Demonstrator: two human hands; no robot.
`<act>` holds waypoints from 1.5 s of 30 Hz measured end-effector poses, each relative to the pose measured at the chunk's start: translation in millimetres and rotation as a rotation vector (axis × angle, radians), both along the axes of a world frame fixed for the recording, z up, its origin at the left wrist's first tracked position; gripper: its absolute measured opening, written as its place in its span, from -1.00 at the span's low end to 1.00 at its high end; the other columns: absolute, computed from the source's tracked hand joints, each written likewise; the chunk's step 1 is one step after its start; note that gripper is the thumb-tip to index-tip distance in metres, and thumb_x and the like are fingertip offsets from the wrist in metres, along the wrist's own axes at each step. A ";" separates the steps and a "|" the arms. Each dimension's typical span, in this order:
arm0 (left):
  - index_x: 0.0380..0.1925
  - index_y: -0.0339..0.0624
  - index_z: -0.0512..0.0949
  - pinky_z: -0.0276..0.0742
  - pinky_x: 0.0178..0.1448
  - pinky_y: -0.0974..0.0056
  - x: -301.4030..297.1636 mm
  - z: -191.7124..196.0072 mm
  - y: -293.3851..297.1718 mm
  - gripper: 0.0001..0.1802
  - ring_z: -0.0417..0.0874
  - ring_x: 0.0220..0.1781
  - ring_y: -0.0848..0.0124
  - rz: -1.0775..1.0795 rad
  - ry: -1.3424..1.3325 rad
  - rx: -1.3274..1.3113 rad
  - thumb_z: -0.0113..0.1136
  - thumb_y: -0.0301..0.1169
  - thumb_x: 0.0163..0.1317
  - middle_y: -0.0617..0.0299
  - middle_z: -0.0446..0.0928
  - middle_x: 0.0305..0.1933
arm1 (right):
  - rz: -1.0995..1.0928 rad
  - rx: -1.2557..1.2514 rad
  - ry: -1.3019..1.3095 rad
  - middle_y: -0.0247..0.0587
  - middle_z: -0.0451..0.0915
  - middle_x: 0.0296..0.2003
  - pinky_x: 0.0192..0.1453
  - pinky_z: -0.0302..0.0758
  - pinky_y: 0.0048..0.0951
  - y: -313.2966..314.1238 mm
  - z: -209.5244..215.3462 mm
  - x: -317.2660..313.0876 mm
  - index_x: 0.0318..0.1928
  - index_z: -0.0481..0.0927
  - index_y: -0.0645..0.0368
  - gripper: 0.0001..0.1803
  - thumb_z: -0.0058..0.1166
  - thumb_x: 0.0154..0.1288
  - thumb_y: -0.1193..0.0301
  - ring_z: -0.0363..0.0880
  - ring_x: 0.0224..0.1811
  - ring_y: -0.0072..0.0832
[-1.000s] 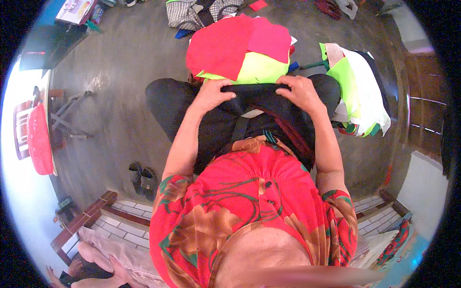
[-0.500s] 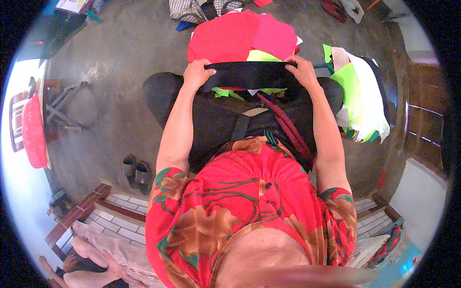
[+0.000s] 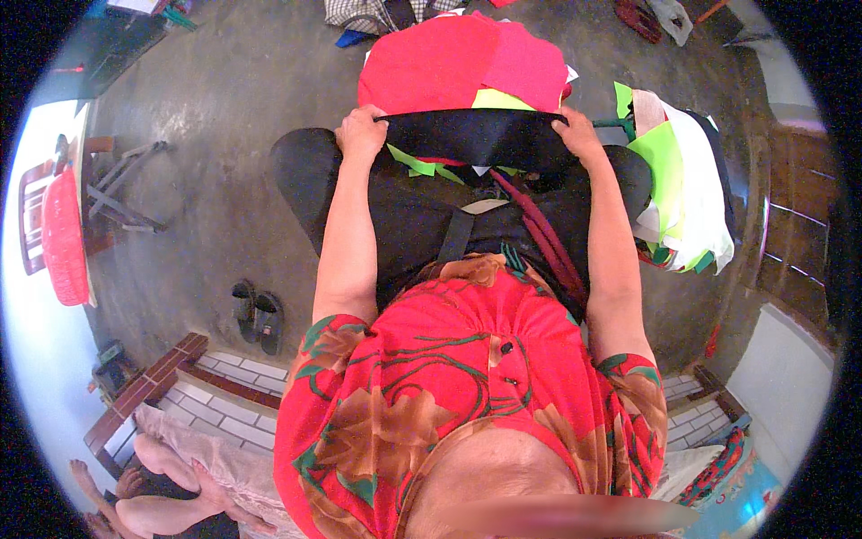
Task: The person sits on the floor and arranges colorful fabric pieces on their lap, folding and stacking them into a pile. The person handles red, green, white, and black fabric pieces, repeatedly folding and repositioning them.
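Observation:
A black strip of cloth [image 3: 471, 136] is stretched between my two hands above my lap. My left hand [image 3: 362, 135] pinches its left end, and my right hand [image 3: 577, 135] grips the right end. Just beyond the strip lies a pile topped by a red cloth piece [image 3: 422, 67] and a pink cloth piece [image 3: 532, 67]. A yellow piece [image 3: 503, 99] peeks out between them and the strip. Below the strip, bright green cloth corners [image 3: 411, 162] stick out. What supports the pile is hidden. A dark red cord or rolled cloth [image 3: 543, 229] trails over my lap.
To my right is a heap of white cloth [image 3: 705, 193] and lime green cloth [image 3: 660, 162]. A checked bag [image 3: 355, 13] lies beyond the pile. Dark slippers [image 3: 256, 314] sit on the floor at left. Another person's bare legs [image 3: 166, 503] show at lower left.
My hands have moved slightly apart, and the black strip is spread wider between them. Less of the green cloth shows below it at the right. The view has shifted a little.

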State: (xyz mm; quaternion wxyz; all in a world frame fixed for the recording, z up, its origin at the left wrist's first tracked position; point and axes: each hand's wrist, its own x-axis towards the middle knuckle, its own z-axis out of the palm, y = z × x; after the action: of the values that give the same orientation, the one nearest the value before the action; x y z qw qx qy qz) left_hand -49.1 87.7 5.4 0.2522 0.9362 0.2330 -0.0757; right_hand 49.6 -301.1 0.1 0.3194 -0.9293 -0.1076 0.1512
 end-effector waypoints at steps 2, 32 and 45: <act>-0.24 -0.08 0.63 0.52 -0.11 0.17 -3.2 -10.1 8.0 -0.78 0.65 -0.21 0.23 0.078 -0.098 -0.280 0.25 -0.36 0.06 0.15 0.64 -0.24 | 0.000 0.164 0.137 -0.06 0.60 -0.09 0.13 0.41 -0.29 -6.2 -0.1 1.9 -0.01 0.54 0.20 -0.66 0.08 0.22 0.36 0.54 0.00 -0.20; -0.11 -0.14 0.45 0.49 -0.10 0.09 -2.5 9.6 -39.1 -0.66 0.58 -0.17 0.10 -0.139 -0.598 -0.009 0.24 -0.42 0.08 0.05 0.50 -0.14 | 0.013 -0.016 -0.211 -0.13 0.61 -0.22 -0.09 0.53 -0.14 34.0 21.1 -27.2 -0.21 0.59 -0.02 -0.81 0.11 0.14 0.29 0.58 -0.13 -0.12; -0.17 -0.11 0.47 0.40 0.08 0.08 -3.3 5.3 -73.7 -0.63 0.44 0.03 0.09 -0.534 -0.253 -0.050 0.32 -0.48 -0.03 0.11 0.41 -0.12 | 0.220 0.055 -0.087 -0.10 0.52 -0.15 0.05 0.47 -0.14 32.5 19.5 -35.2 -0.10 0.52 0.08 -0.66 0.16 0.10 0.27 0.51 -0.02 -0.12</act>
State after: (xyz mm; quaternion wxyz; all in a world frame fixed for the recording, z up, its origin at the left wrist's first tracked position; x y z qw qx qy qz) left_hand -52.4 14.1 10.7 0.2736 0.9598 -0.0571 -0.0276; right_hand 14.4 -268.6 19.6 0.3214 -0.9084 -0.2268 0.1419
